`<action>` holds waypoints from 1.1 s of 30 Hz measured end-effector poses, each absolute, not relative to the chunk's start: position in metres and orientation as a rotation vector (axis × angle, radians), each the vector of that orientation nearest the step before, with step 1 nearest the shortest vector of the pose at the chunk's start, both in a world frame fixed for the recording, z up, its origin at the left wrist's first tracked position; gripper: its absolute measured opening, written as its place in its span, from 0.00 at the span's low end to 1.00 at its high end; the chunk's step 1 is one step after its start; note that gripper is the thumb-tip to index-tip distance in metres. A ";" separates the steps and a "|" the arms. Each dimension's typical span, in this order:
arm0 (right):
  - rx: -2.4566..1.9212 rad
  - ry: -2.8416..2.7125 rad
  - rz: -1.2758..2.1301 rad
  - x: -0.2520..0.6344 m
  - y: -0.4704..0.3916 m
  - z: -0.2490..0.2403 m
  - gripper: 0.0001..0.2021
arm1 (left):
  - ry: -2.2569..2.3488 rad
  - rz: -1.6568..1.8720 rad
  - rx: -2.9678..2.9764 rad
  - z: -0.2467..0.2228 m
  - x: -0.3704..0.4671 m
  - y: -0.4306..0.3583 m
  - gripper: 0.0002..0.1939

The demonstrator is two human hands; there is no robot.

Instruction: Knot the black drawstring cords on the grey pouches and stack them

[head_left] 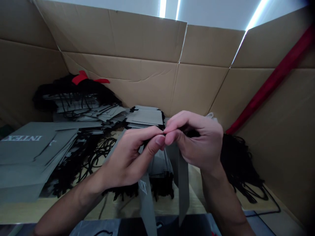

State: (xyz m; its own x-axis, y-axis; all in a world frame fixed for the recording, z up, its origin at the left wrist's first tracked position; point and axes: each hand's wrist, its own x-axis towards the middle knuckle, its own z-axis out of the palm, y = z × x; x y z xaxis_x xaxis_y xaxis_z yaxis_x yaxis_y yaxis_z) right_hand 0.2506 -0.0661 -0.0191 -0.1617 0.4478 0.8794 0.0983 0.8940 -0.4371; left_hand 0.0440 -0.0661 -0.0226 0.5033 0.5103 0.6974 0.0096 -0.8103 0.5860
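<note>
My left hand [133, 154] and my right hand [197, 141] meet fingertip to fingertip in the middle, thumbs and forefingers pinched. What lies between the fingertips is too small to make out. Below the hands hang grey card panels: one with white letters [147, 203] under my left hand, and a plain one [183, 186] under my right. Behind them, a stack of grey pieces with black cord ends [159, 164] rests on the table.
Grey INTEX bags [22, 154] lie in a pile at left. Behind are black cords and grey tags [78, 101] with a red strip. Another grey stack [145, 116] stands at centre back, black cords [238, 160] at right. Cardboard walls [137, 72] enclose the table.
</note>
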 end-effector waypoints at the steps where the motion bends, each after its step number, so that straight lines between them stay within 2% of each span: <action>1: -0.427 -1.722 0.275 0.250 -0.066 -0.020 0.09 | 0.427 1.282 2.228 -0.022 0.044 -0.068 0.16; 9: -0.458 -1.641 0.306 0.242 -0.065 -0.024 0.15 | 0.447 1.240 2.197 -0.019 0.040 -0.065 0.20; 13: -0.562 -1.575 0.222 0.252 -0.069 -0.016 0.12 | 0.369 1.021 2.036 -0.019 0.034 -0.052 0.14; 16: -0.637 -1.516 0.113 0.265 -0.071 -0.009 0.11 | 0.383 0.858 2.057 -0.016 0.025 -0.042 0.18; 19: -0.673 -1.484 0.006 0.281 -0.067 -0.004 0.11 | 0.490 0.792 2.250 -0.009 0.016 -0.032 0.08; 21: -0.708 -1.496 -0.045 0.290 -0.063 -0.003 0.11 | 0.641 0.788 2.372 -0.005 0.011 -0.026 0.07; 24: -0.904 -1.552 -0.113 0.298 -0.058 -0.002 0.06 | 0.836 0.962 2.495 -0.006 0.007 -0.019 0.09; 28: -1.012 -1.388 -0.277 0.293 -0.064 -0.001 0.02 | 1.001 1.522 2.559 -0.017 0.014 -0.016 0.09; 30: -1.009 -1.439 -0.119 0.284 -0.070 -0.001 0.11 | 1.074 1.835 2.572 -0.025 0.022 -0.017 0.11; 33: -0.946 -1.716 0.444 0.267 -0.075 -0.003 0.29 | 1.112 2.102 2.737 -0.038 0.039 -0.024 0.10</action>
State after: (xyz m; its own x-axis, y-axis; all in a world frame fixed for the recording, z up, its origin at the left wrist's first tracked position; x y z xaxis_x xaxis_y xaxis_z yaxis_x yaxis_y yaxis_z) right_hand 0.2674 -0.0746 -0.0034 -0.1086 0.7729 0.6251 0.3729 0.6146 -0.6951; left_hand 0.0389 -0.0241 -0.0375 0.1892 0.1665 0.9677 0.7065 -0.7076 -0.0164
